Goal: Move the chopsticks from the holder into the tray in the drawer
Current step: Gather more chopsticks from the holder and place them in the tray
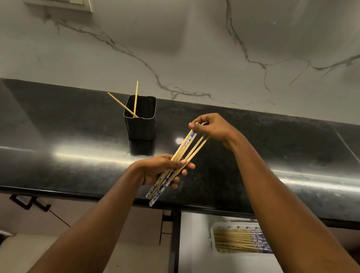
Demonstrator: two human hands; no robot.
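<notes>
Now, hands: left hand (161, 169) and right hand (212, 127) both grip the chopsticks (184, 152).
Sticks: point 1 to 7 o'clock.
Tray (227, 226): at 5 o'clock, nearer the right hand.

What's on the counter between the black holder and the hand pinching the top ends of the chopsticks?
Nothing. In the head view, the counter between the black holder and the right hand is bare, showing only a light reflection.

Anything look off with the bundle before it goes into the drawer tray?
Yes: in the bundle held between the left hand and right hand, one chopstick is flipped, its blue-patterned end up near the right hand while the others' patterned ends point down. Two chopsticks remain in the holder.
</notes>
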